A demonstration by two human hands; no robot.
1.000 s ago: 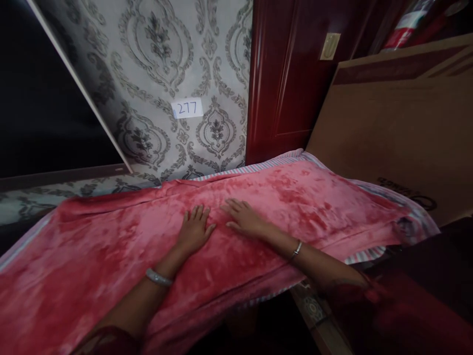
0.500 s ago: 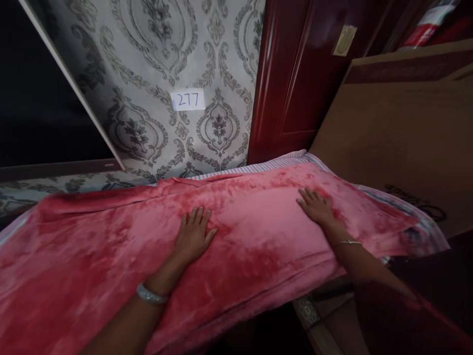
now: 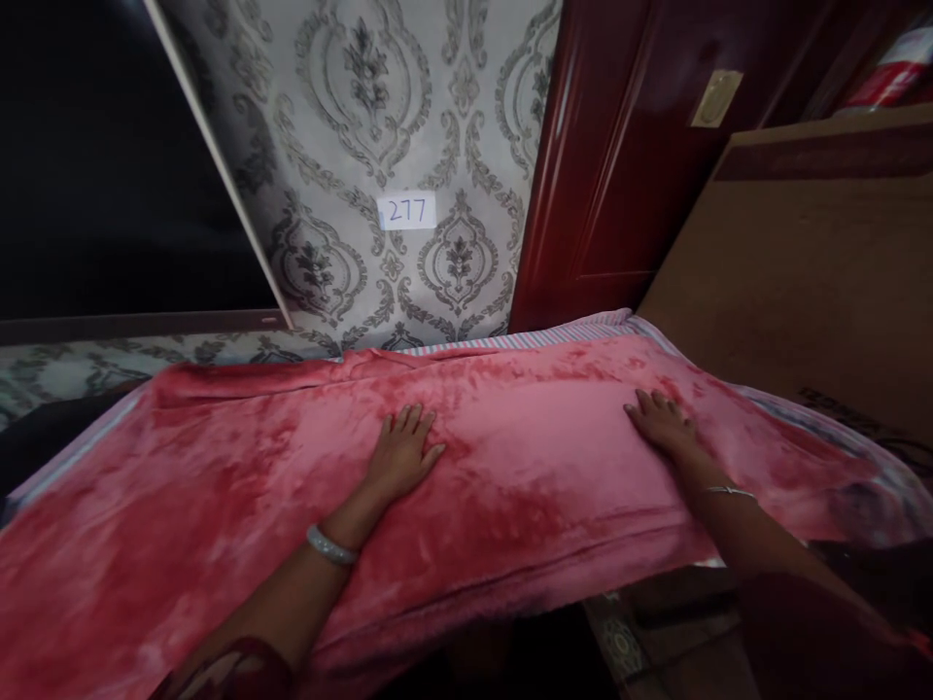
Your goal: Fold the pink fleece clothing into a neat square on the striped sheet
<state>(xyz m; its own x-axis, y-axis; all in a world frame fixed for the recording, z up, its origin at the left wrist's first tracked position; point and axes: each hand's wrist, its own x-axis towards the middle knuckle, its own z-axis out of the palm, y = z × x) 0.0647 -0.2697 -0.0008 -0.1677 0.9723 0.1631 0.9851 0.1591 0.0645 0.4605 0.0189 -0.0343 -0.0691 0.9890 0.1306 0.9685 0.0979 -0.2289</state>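
A fuzzy pink-red blanket lies spread over a long surface, with folds along its back edge. My left hand rests flat on its middle, palm down, fingers stretched out. Further right, my right hand also lies flat on the blanket with its fingers spread. Beneath the blanket a striped cloth shows along the back and at the right end. Neither hand grips anything. The surface under the cloths is hidden.
A large dark screen stands at the back left. Behind are patterned wallpaper with a paper label reading 277 and a dark red door. A big cardboard box stands at the right, near a red-and-white bottle.
The camera view has shifted, so the scene sits further right. My right hand has slid slightly rightward over the blanket, away from my left hand. Both hands stay flat.
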